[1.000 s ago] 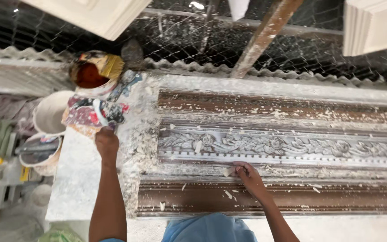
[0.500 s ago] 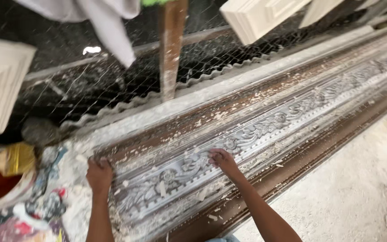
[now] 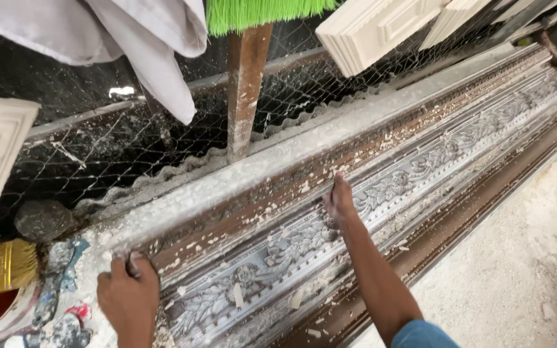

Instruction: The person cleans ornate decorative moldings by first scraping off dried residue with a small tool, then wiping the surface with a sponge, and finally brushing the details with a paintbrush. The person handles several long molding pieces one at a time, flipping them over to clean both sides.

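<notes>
Bare forearms, dusty hands (image 3: 130,293), blue short sleeve (image 3: 420,335) on right arm
</notes>
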Demonstrator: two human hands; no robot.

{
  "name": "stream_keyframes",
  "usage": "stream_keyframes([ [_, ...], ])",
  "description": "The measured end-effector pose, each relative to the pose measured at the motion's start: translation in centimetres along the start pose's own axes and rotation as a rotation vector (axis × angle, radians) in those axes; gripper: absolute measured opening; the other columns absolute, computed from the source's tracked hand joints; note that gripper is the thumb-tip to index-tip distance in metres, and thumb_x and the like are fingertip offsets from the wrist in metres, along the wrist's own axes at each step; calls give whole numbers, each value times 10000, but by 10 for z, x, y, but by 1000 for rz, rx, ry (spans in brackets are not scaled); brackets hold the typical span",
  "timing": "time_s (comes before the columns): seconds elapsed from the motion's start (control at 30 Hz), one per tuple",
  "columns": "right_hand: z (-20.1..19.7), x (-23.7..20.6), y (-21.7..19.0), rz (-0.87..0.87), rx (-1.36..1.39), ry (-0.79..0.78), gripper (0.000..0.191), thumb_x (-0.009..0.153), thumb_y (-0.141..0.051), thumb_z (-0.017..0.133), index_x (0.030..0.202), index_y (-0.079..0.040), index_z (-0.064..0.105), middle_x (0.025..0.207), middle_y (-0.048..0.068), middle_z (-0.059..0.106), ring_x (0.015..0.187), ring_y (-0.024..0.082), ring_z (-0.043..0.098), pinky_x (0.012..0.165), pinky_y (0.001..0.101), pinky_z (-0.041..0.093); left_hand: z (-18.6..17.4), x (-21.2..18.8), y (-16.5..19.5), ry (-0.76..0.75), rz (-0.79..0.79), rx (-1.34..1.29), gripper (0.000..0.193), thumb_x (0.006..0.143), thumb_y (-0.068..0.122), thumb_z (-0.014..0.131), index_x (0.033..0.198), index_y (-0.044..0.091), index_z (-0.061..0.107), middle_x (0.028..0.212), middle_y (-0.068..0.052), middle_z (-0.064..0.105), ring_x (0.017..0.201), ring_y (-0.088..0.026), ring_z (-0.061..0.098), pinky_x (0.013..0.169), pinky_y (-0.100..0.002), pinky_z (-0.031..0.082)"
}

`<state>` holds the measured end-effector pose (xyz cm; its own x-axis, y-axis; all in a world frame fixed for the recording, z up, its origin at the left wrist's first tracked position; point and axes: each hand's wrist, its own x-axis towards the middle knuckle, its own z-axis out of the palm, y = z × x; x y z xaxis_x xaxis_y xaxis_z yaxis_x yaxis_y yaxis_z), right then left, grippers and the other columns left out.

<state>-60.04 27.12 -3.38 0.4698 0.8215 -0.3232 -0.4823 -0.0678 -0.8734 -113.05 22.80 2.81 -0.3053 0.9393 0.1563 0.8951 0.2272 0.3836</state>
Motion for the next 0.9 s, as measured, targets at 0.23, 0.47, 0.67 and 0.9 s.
stream_keyframes([
  [0.23, 39, 11, 38, -455, -872, 386, 526, 1007, -416, 698, 786, 36, 546, 603, 83, 576, 490, 173, 552, 455, 377, 443, 56, 85, -46, -826, -419, 329, 745, 1004, 634, 295, 1356, 111, 692, 1476, -238, 594, 1370, -491, 521, 1107, -674, 363],
  [0.47, 75, 41, 26, 246, -419, 176, 1089, 866, -458, 667, 1499, 69, -45, 1396, 260, 471, 1249, 361, 538, 1009, 517, 505, 56, 35, 101, -575, 298, 418, 557, 1166, 445, 299, 1131, 121, 751, 1162, -100, 759, 1111, -214, 670, 1016, -363, 535],
  [0.67, 101, 72, 39, -463, -705, 291, 1061, 859, -243, 739, 1507, 190, 18, 1530, 436, 189, 1437, 514, 266, 1213, 480, 248, 48, -78, 242, -1243, 1488, -539, 278, 994, 270, 573, 1198, 108, 671, 1093, -96, 708, 954, -284, 718, 871, -430, 560],
  [0.9, 110, 80, 39, -389, -896, 441, 964, 818, -250, 728, 1429, 200, 133, 1412, 441, 315, 1315, 538, 385, 1161, 491, 334, 149, 47, 243, -585, 1724, 118, 198, 1014, 244, 573, 1098, 89, 662, 953, -83, 748, 893, -263, 735, 728, -416, 574],
])
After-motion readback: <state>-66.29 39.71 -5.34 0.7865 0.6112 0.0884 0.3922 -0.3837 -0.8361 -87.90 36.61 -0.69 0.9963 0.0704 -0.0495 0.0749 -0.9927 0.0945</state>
